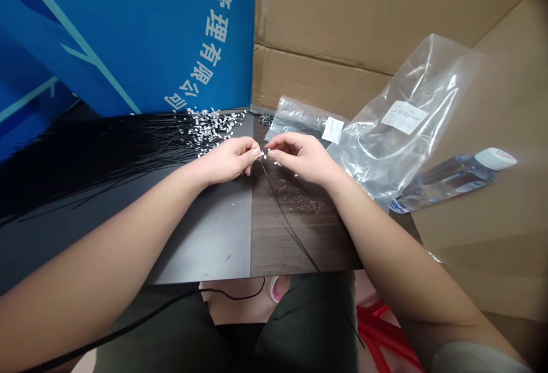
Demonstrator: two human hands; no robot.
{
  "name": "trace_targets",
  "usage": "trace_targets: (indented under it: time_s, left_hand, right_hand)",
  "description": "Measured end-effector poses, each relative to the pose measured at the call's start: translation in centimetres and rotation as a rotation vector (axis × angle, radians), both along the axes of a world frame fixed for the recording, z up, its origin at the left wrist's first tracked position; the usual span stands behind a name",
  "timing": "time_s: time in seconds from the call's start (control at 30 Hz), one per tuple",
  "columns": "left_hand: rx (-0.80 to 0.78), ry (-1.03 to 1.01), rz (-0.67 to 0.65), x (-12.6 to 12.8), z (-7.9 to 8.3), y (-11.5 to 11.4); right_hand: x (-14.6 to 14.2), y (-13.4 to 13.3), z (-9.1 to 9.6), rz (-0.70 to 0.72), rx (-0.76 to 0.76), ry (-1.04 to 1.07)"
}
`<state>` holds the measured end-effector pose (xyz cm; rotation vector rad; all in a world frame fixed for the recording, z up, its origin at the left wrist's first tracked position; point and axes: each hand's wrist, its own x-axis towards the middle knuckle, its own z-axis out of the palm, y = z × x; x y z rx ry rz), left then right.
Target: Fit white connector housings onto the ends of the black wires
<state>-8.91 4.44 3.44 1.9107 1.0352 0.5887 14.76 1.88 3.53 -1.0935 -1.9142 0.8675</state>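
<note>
A white-lettered blue panel (pixel 149 30) meets a brown cardboard wall (pixel 325 13) behind a dark, partly wood-grained tabletop (pixel 274 247).

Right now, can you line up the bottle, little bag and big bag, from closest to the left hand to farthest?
In the head view, from the left hand:
1. Little bag: just beyond the right hand.
2. Big bag: farther right.
3. Bottle: far right.
</note>
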Motion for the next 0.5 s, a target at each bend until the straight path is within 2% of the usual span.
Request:
trace_targets:
  time_s: [0.3,0.5]
  left_hand:
    - [0.099,0.090,-0.060,-0.06,0.00,0.05]
    - [0.104,0.096,-0.062,-0.01,-0.06,0.00]
  right_hand:
    - [-0.78,-0.05,-0.61,0.071,0.072,-0.075]
    - [-0.68,-0.02,-0.87,0.054,0.088,-0.132]
